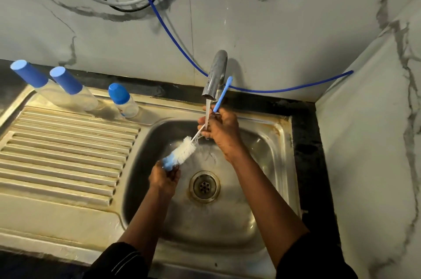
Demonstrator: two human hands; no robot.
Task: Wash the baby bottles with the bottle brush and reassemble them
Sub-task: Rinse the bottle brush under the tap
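I am rinsing the white-bristled, blue-handled bottle brush (183, 150) under the running chrome tap (215, 76). My right hand (222, 129) is gripping its handle and my left hand (164, 178) is pinching its blue tip. The three clear, blue-capped baby bottles (75, 93) are standing assembled on the counter, well apart. I am judging this to be either the start or the final rinse.

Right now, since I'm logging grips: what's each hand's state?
Left hand: closed, gripping the bottle brush at its blue tip.
Right hand: closed, gripping the same brush's handle.
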